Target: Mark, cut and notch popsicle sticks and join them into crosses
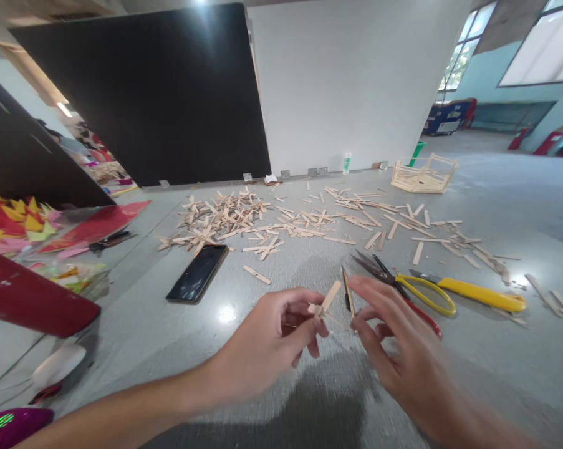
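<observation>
Between the thumb and fingers of my left hand (281, 327) is a small piece of crossed wooden sticks (330, 297), one stick pointing up and to the right. My right hand (396, 343) is to the right of it, slightly blurred, with its fingers apart and nothing visibly gripped. Close to my right fingertips a thin pointed tool (348, 293) lies on the grey surface. Scissors (393, 279) with yellow and red handles lie just beyond my right hand, beside a yellow cutter (482, 294). A single wooden stick (257, 274) rests beyond my left hand.
Loose wooden sticks (229, 215) spread across the far side. A black phone (197, 273) lies left of centre. A stick-built frame (424, 176) stands at the far right, a glue tube (346, 163) by the white panel. At left are a red cylinder (33, 293) and a purple device (17, 427).
</observation>
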Tool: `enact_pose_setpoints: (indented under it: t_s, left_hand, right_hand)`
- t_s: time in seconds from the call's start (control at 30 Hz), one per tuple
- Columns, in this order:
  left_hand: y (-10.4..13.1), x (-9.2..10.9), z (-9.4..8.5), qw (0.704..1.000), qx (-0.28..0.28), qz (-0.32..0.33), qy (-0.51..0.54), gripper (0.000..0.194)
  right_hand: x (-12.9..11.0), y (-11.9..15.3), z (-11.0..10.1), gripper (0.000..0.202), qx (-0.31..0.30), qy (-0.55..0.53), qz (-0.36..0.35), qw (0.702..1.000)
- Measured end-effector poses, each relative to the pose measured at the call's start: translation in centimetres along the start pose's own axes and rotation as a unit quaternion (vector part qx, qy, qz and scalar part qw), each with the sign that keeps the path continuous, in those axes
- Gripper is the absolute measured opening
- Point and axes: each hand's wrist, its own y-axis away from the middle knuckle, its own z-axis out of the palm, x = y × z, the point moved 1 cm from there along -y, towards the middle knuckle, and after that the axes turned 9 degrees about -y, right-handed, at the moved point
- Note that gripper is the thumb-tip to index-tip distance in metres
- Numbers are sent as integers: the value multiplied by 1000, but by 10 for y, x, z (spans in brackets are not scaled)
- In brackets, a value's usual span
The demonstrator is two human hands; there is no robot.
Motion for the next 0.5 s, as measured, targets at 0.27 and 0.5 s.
enact_pose_setpoints:
  t_s: [0.27,0.5]
  left_hand:
    - [0,-1,-6,991,-109,-45,61,40]
    - [5,2,-7,998,-50,-7,-29,57]
  right_hand:
    - [4,-6,-1,23,-3,16,-47,999]
    - [5,-9,-1,17,8,-7,-51,999]
